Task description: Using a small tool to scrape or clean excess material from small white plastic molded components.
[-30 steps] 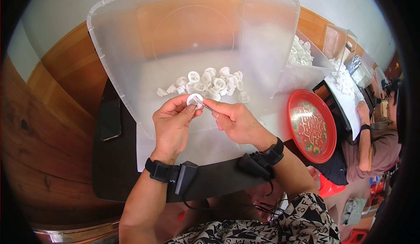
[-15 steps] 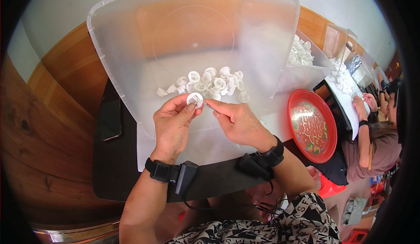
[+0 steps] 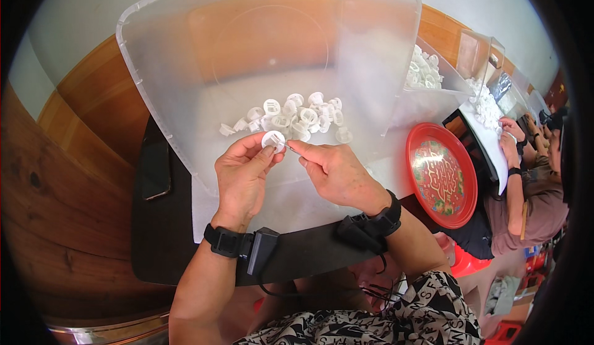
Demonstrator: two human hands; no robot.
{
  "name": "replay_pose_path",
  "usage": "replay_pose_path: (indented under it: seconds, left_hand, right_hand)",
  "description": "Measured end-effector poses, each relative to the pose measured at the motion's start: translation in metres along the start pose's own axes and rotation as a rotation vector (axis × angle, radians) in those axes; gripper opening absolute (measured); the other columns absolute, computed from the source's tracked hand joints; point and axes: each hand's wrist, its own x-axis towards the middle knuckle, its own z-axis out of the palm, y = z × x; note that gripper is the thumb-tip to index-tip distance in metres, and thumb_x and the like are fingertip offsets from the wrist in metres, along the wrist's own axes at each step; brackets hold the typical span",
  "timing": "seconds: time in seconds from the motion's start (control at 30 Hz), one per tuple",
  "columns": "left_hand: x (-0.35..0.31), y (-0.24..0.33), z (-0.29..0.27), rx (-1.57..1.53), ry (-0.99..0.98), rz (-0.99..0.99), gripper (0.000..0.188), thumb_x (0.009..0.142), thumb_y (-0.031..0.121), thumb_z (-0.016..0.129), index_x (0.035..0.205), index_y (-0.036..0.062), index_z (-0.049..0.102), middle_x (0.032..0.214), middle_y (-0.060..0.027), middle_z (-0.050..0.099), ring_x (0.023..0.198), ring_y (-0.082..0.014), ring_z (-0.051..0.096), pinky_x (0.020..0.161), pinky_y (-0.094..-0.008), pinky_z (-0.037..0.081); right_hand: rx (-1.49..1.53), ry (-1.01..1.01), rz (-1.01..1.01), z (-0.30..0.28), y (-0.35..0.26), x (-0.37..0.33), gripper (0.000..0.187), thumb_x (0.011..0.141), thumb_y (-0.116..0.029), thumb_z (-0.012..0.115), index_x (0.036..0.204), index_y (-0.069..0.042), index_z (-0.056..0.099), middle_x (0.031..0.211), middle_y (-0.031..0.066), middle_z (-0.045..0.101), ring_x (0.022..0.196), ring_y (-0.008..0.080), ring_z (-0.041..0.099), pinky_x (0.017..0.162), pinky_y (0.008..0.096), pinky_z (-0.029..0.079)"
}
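Between the thumb and fingers of my left hand (image 3: 242, 175) is a round white plastic part (image 3: 273, 141) with slots in its face. My right hand (image 3: 337, 173) pinches a small thin tool (image 3: 292, 149), its tip at the right edge of that part; most of the tool is hidden by the fingers, so its kind does not show. Just beyond both hands, a loose heap of similar white plastic parts (image 3: 307, 117) lies inside a large translucent plastic bin (image 3: 272, 36) tipped on its side, its open mouth toward me.
A dark phone (image 3: 156, 172) lies on the black table (image 3: 291, 258) at the left. To the right stand a red round tray (image 3: 413, 178) and another clear bin (image 3: 427, 107) with more white parts. Farther right, a co-worker's hands (image 3: 509, 141) work by a white pile (image 3: 487, 111).
Both hands keep nearly the same pose, with the white part turned slightly. The bin and its heap appear shifted a little left. The co-worker's hands have moved up toward the pile.
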Motion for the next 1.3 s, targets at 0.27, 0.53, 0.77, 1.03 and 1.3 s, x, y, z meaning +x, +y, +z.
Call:
replay_pose_path:
  seconds: [0.27,0.53,0.77,1.03,1.3]
  left_hand:
    - [0.0,-0.001,0.004,0.021,0.003,0.009,0.018,0.082,-0.007,0.055,0.1,-0.0049,0.057,0.094,-0.0145,0.062,0.082,-0.0192,0.061,0.076,-0.0303,0.051]
    - [-0.002,-0.005,0.002,0.176,-0.002,0.061,0.017,0.082,-0.007,0.055,0.098,-0.0046,0.057,0.094,-0.0147,0.062,0.082,-0.0201,0.062,0.077,-0.0325,0.051]
    - [-0.004,-0.008,0.005,0.372,0.013,0.128,0.015,0.078,-0.01,0.057,0.093,-0.0061,0.059,0.088,-0.0131,0.063,0.077,-0.0179,0.062,0.072,-0.0304,0.052]
    - [-0.006,-0.012,0.007,0.538,0.028,0.05,0.016,0.077,-0.01,0.057,0.093,-0.0064,0.06,0.086,-0.0119,0.064,0.075,-0.016,0.061,0.071,-0.0276,0.052]
    - [0.002,-0.008,-0.005,0.218,0.05,0.019,0.026,0.081,-0.005,0.056,0.107,-0.0035,0.056,0.096,-0.0096,0.062,0.085,-0.0157,0.058,0.076,-0.0276,0.047]
  right_hand:
    - [-0.022,0.001,-0.006,-0.002,0.0,-0.001,0.032,0.082,-0.007,0.05,0.113,-0.002,0.055,0.068,0.0188,0.059,0.059,0.0336,0.058,0.054,0.0394,0.045]
    - [-0.108,-0.019,-0.06,0.003,0.004,-0.003,0.033,0.082,-0.007,0.05,0.114,-0.001,0.051,0.066,0.0167,0.057,0.062,0.0328,0.058,0.052,0.0408,0.044]
    - [-0.274,-0.122,-0.055,-0.001,-0.003,-0.004,0.036,0.074,-0.003,0.051,0.11,0.001,0.05,0.063,0.0153,0.057,0.061,0.0315,0.058,0.053,0.0404,0.046]
    - [-0.408,-0.324,0.057,-0.006,-0.01,-0.001,0.03,0.075,-0.002,0.05,0.104,0.002,0.05,0.066,0.0191,0.059,0.064,0.034,0.059,0.055,0.0423,0.046]
    - [0.045,-0.055,0.098,-0.005,-0.001,-0.002,0.028,0.081,-0.003,0.05,0.108,0.001,0.056,0.063,0.0176,0.053,0.052,0.0227,0.05,0.051,0.0319,0.04]
